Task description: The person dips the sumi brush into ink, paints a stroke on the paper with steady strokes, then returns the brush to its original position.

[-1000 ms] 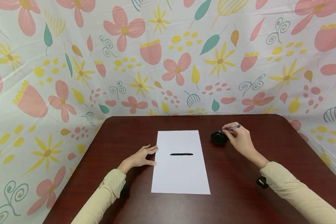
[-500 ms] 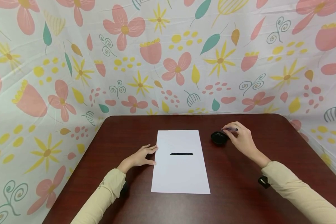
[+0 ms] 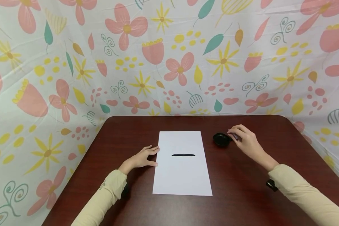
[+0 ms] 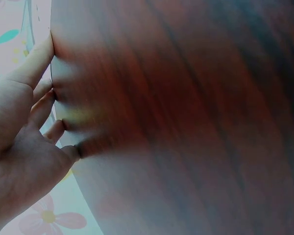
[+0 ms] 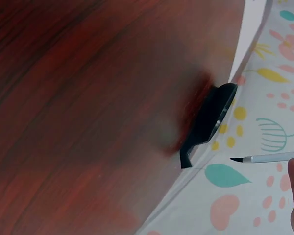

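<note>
A sheet of white paper (image 3: 180,179) lies on the table, with one thick black horizontal stroke (image 3: 183,155) on it. The left hand (image 3: 141,158) rests at the paper's left edge, fingers spread, thumb and fingertips touching down there; the left wrist view shows the same hand (image 4: 27,122) from its palm side. A paintbrush (image 5: 269,157) with a dark pointed tip and a pale handle is pinched in the right hand (image 3: 247,141). That hand is just right of a small black ink dish (image 3: 221,139). In the right wrist view the brush tip is apart from the dish (image 5: 208,120).
The dark red-brown wooden table (image 3: 124,128) has rounded far corners. White cloth with printed flowers (image 3: 178,69) hangs behind and beside it. A small black device (image 3: 272,185) is at the right sleeve's cuff.
My right hand has moved a little to the right, off the ink dish, and the paintbrush has turned in its fingers. The left hand and paper stay as they were.
</note>
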A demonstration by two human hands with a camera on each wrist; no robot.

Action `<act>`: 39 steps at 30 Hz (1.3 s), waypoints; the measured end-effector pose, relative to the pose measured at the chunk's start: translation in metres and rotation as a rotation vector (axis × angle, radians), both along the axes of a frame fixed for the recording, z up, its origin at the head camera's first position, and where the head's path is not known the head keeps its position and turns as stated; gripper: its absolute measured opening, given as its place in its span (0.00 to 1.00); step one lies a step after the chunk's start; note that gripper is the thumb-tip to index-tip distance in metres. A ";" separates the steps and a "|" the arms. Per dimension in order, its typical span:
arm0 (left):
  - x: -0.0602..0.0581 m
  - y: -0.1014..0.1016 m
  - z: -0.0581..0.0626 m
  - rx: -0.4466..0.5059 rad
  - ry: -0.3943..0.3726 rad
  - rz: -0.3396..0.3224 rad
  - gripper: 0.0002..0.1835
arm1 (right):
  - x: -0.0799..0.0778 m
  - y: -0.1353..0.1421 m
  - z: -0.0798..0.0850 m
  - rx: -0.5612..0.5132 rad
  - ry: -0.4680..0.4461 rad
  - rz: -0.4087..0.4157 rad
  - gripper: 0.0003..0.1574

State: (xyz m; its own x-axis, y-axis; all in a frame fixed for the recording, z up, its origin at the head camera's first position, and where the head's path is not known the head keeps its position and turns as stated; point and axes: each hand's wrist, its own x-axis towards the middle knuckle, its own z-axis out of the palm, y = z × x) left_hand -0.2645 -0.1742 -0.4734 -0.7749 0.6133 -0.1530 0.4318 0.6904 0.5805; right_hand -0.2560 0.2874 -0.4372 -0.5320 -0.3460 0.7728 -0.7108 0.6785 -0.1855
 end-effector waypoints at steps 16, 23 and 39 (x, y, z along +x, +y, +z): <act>0.000 0.001 0.001 -0.007 -0.003 -0.007 0.41 | 0.003 0.018 -0.004 0.376 0.203 0.049 0.30; 0.000 0.001 0.001 -0.011 0.003 0.000 0.41 | 0.004 0.028 -0.009 0.495 0.229 0.073 0.36; 0.000 0.001 0.000 -0.018 -0.004 0.008 0.41 | 0.006 0.039 -0.015 0.663 0.277 0.116 0.41</act>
State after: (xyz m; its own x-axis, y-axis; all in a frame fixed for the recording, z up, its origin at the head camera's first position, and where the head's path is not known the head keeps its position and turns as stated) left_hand -0.2644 -0.1733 -0.4731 -0.7789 0.6046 -0.1666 0.4244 0.7037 0.5698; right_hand -0.2500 0.3260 -0.4520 -0.2789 -0.8307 0.4819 -0.7463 0.5033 0.4356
